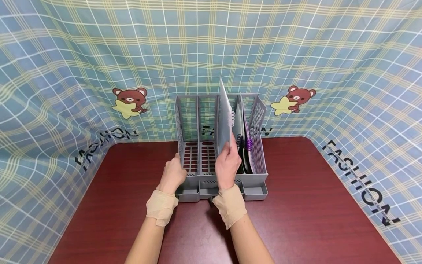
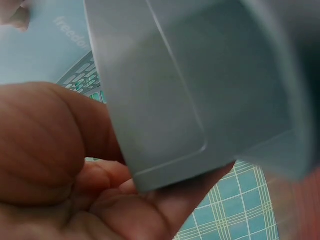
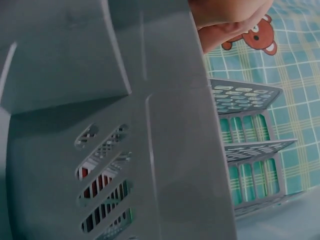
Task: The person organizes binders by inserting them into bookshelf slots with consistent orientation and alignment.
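Observation:
A grey desktop file organizer (image 1: 221, 179) with upright dividers stands on the table. My left hand (image 1: 173, 172) grips its left front corner; in the left wrist view, thumb and fingers (image 2: 95, 125) close around the grey plastic edge. My right hand (image 1: 228, 165) holds a pale spiral notebook (image 1: 224, 113) upright by its lower coil-side edge, over the middle of the organizer. Its top rises above the dividers, and the hand hides its lower corner. Lettering shows on the cover (image 2: 45, 40) in the left wrist view. The right wrist view shows the organizer's slotted front (image 3: 185, 150).
Notebooks with a black coil (image 1: 240, 141) and a purple coil (image 1: 249, 144) stand in the organizer's right part. Small open trays (image 1: 255, 191) line its front. A plaid cloth (image 1: 158, 55) with printed bears hangs around the dark red table (image 1: 313, 205).

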Demonstrator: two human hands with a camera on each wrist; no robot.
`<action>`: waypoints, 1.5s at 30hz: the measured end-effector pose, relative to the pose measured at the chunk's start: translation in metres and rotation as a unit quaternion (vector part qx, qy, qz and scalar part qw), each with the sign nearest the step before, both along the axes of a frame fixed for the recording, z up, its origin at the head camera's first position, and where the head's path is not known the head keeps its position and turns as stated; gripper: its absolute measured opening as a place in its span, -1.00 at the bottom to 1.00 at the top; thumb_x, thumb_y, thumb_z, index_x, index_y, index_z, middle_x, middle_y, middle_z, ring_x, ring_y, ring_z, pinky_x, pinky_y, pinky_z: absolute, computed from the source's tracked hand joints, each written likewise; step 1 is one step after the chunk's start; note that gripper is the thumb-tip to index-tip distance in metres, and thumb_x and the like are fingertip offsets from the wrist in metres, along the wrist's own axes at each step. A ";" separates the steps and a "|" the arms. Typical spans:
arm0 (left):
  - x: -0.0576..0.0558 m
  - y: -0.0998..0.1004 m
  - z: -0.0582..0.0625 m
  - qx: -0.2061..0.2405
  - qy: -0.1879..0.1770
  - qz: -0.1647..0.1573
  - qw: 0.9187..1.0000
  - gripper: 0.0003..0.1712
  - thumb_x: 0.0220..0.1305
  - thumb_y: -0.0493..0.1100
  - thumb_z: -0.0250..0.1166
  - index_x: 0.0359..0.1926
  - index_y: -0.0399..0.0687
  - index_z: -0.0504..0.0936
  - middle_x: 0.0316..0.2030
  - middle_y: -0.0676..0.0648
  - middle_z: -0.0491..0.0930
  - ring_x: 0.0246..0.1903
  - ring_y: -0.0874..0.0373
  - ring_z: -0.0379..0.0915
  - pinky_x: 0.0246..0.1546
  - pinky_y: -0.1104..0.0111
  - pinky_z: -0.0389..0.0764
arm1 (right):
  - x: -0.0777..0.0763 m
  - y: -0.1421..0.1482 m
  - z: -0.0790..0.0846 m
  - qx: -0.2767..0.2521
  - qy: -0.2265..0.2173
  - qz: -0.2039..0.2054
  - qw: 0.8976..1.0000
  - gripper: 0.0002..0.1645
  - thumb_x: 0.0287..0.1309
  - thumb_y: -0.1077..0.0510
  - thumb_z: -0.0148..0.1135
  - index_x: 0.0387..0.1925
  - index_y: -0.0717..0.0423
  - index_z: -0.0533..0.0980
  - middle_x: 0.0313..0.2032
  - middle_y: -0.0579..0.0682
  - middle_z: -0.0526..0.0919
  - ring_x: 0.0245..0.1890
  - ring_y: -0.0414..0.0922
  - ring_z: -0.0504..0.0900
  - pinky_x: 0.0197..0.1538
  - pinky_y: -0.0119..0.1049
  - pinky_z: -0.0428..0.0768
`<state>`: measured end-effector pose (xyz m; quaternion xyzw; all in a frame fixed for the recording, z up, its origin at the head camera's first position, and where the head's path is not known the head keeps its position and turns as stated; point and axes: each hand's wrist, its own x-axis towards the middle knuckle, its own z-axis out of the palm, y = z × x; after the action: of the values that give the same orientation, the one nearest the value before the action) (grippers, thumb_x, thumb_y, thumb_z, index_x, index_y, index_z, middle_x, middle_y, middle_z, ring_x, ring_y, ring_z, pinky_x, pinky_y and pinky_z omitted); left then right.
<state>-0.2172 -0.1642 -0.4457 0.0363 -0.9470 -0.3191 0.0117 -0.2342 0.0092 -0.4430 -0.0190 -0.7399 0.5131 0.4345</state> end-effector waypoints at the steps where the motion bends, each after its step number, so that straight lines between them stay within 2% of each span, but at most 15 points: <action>1: 0.000 0.000 0.000 0.001 -0.001 0.000 1.000 -0.15 0.17 -0.38 0.12 0.49 -0.39 0.09 0.18 -0.43 0.48 -0.34 -0.14 0.56 -0.48 0.17 0.50 | -0.001 0.000 0.000 0.001 -0.003 0.000 1.000 -0.48 0.49 0.09 -0.09 0.39 -0.29 0.40 0.06 0.10 0.68 -0.09 -0.04 0.69 -0.13 0.04 0.65; 5: 0.000 0.000 -0.002 0.008 -0.012 0.002 1.000 -0.14 0.18 -0.38 0.11 0.51 -0.36 0.07 0.17 -0.43 0.48 -0.51 -0.05 0.46 -0.58 0.21 0.44 | -0.004 0.001 0.000 -0.001 -0.016 0.003 1.000 -0.48 0.49 0.09 -0.09 0.39 -0.31 0.40 0.04 0.08 0.69 -0.12 -0.02 0.69 -0.15 0.05 0.64; 9: 0.000 0.000 -0.002 0.006 -0.015 0.004 1.000 -0.13 0.17 -0.39 0.12 0.51 -0.34 0.06 0.17 -0.42 0.48 -0.53 -0.04 0.45 -0.59 0.23 0.44 | -0.007 0.004 0.001 -0.009 -0.030 0.014 0.999 -0.48 0.49 0.07 -0.09 0.39 -0.35 0.39 0.09 0.05 0.66 -0.06 -0.02 0.68 -0.10 0.06 0.63; 12: -0.001 -0.001 -0.002 0.001 -0.015 0.003 1.000 -0.13 0.17 -0.38 0.12 0.52 -0.34 0.06 0.17 -0.42 0.49 -0.51 -0.04 0.46 -0.59 0.24 0.44 | -0.009 0.005 0.001 -0.010 -0.030 0.010 0.999 -0.49 0.49 0.06 -0.08 0.39 -0.34 0.40 0.02 0.07 0.69 -0.18 0.01 0.70 -0.18 0.07 0.62; 14: -0.001 -0.001 -0.002 -0.001 -0.016 0.005 1.000 -0.13 0.18 -0.38 0.12 0.52 -0.33 0.06 0.15 -0.41 0.50 -0.48 -0.05 0.47 -0.58 0.23 0.45 | -0.010 0.005 0.001 -0.008 -0.031 0.008 0.999 -0.49 0.49 0.06 -0.08 0.38 -0.32 0.41 -0.14 0.13 0.72 -0.36 0.06 0.68 -0.30 0.09 0.60; 16: -0.001 0.000 -0.001 0.000 -0.017 0.006 1.000 -0.13 0.17 -0.38 0.11 0.52 -0.33 0.06 0.12 -0.41 0.52 -0.50 -0.05 0.47 -0.57 0.23 0.44 | -0.011 0.005 -0.001 -0.005 -0.039 0.002 0.999 -0.50 0.48 0.08 -0.06 0.37 -0.28 0.43 -0.19 0.17 0.72 -0.41 0.10 0.66 -0.33 0.11 0.58; 19: -0.001 0.001 0.000 0.002 -0.015 0.005 1.000 -0.12 0.16 -0.39 0.11 0.51 -0.34 0.06 0.09 -0.42 0.54 -0.53 -0.04 0.44 -0.57 0.22 0.44 | -0.012 0.006 -0.006 -0.006 -0.055 0.000 0.998 -0.51 0.45 0.11 -0.03 0.34 -0.18 0.46 -0.17 0.19 0.72 -0.33 0.15 0.69 -0.28 0.14 0.61; 22: 0.000 0.002 0.001 0.001 -0.006 0.003 1.000 -0.13 0.14 -0.40 0.11 0.51 -0.36 0.08 0.11 -0.43 0.53 -0.52 -0.04 0.44 -0.55 0.21 0.44 | -0.014 0.007 -0.010 -0.003 -0.066 -0.001 0.998 -0.52 0.43 0.15 -0.03 0.31 -0.09 0.49 -0.02 0.15 0.70 -0.15 0.13 0.70 -0.13 0.13 0.62; 26: 0.000 0.002 0.002 0.003 0.000 0.001 1.000 -0.14 0.14 -0.40 0.12 0.50 -0.37 0.09 0.13 -0.43 0.51 -0.49 -0.05 0.44 -0.56 0.21 0.45 | -0.011 0.007 -0.012 0.015 -0.091 0.014 0.996 -0.50 0.37 0.26 -0.08 0.27 0.00 0.48 -0.03 0.18 0.70 -0.19 0.15 0.69 -0.15 0.11 0.62; 30: 0.002 0.001 0.003 0.003 -0.001 0.001 1.000 -0.14 0.15 -0.40 0.12 0.49 -0.38 0.09 0.14 -0.44 0.50 -0.48 -0.06 0.46 -0.56 0.21 0.45 | -0.003 0.006 -0.010 0.043 -0.143 0.033 0.988 -0.49 0.28 0.31 -0.12 0.23 0.13 0.46 -0.05 0.24 0.69 -0.19 0.19 0.69 -0.17 0.11 0.63; 36: 0.003 -0.001 0.004 -0.004 0.006 -0.004 1.000 -0.15 0.13 -0.39 0.13 0.47 -0.43 0.12 0.13 -0.45 0.50 -0.36 -0.11 0.52 -0.47 0.17 0.50 | 0.008 0.008 -0.004 0.078 -0.214 0.039 0.973 -0.53 0.35 0.20 -0.11 0.22 0.27 0.43 -0.10 0.34 0.67 -0.21 0.26 0.67 -0.18 0.16 0.62; 41: 0.003 -0.002 0.003 -0.008 0.008 -0.005 1.000 -0.15 0.13 -0.39 0.14 0.47 -0.43 0.12 0.12 -0.45 0.51 -0.28 -0.19 0.57 -0.42 0.12 0.54 | 0.012 0.014 -0.002 0.091 -0.242 0.024 0.966 -0.56 0.37 0.15 -0.10 0.10 0.37 0.47 -0.22 0.42 0.66 -0.28 0.35 0.64 -0.23 0.24 0.57; 45: 0.003 -0.002 0.003 -0.009 0.010 -0.009 1.000 -0.15 0.12 -0.39 0.13 0.46 -0.44 0.13 0.12 -0.46 0.51 -0.22 -0.23 0.57 -0.37 0.09 0.56 | 0.012 0.020 -0.002 0.120 -0.237 0.011 0.964 -0.59 0.37 0.15 -0.06 -0.01 0.42 0.49 -0.28 0.44 0.65 -0.27 0.41 0.62 -0.17 0.28 0.54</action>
<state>-0.2138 -0.1663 -0.4430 0.0246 -0.9500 -0.3106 0.0188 -0.2223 0.0293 -0.4453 -0.0798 -0.8780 0.4065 0.2397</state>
